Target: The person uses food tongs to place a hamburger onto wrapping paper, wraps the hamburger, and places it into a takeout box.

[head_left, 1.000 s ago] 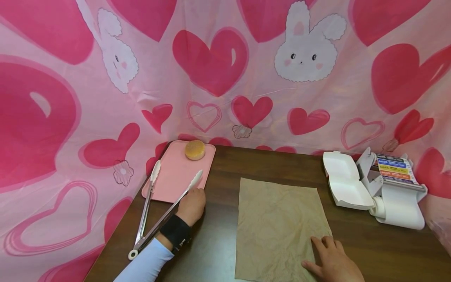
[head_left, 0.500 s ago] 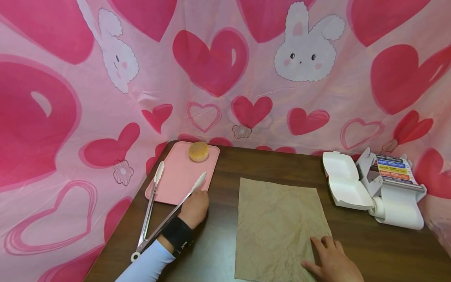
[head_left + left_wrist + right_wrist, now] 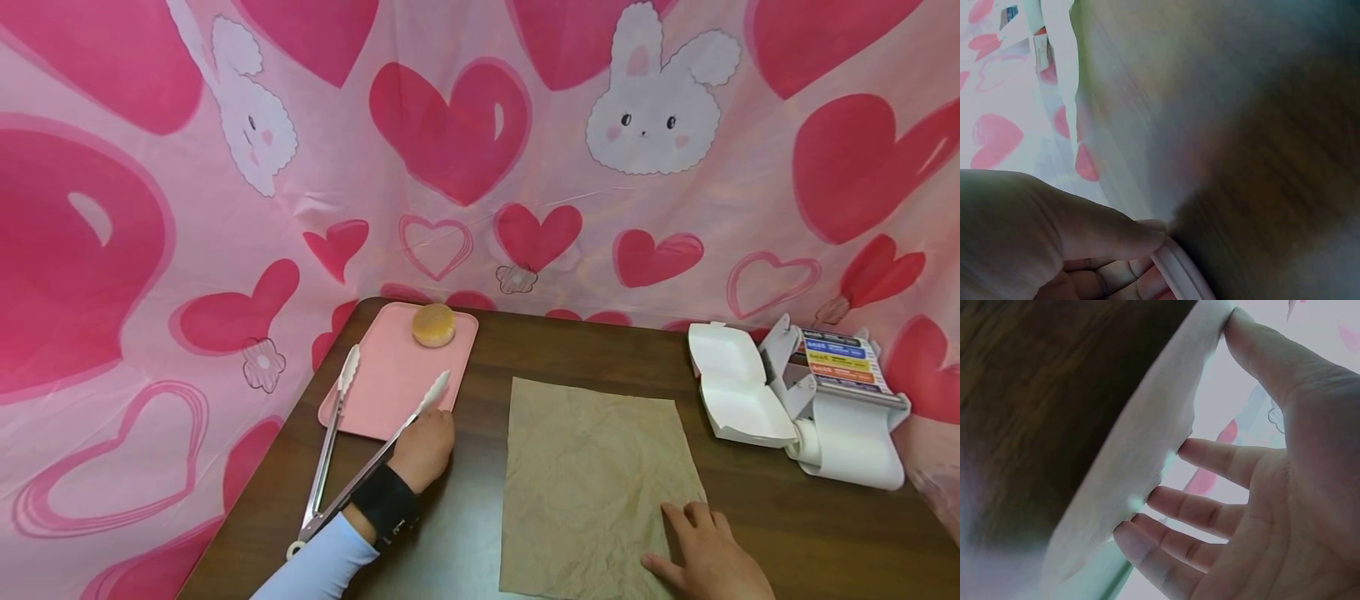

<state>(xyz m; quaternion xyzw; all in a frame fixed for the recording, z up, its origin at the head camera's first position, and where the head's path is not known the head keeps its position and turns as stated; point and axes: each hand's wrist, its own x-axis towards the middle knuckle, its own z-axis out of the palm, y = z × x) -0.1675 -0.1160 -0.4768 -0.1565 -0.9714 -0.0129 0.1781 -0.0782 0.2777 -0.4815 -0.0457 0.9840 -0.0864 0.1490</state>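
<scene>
My left hand (image 3: 423, 448) pinches the near right corner of a pink tray (image 3: 390, 371); in the left wrist view, the thumb (image 3: 1100, 228) lies over the tray's rim (image 3: 1182, 272). A round bun (image 3: 433, 325) sits near the tray's far edge. Metal tongs (image 3: 327, 467) lie spread, both tips over the tray, their hinge end toward me and partly behind my left forearm. My right hand (image 3: 708, 554) rests on the lower right edge of a brown paper sheet (image 3: 592, 475), fingers spread and fingertips touching it, as the right wrist view also shows.
An open white takeout box (image 3: 742, 392) stands at the back right. Beside it is a label dispenser (image 3: 832, 375) with a white roll hanging out. A pink heart-patterned curtain (image 3: 480, 150) closes off the back and left of the dark wooden table (image 3: 480, 467).
The left hand has drawn the tray a little to the right and slightly toward me. Bun and tongs have shifted along with it. The right hand and paper stay where they were.
</scene>
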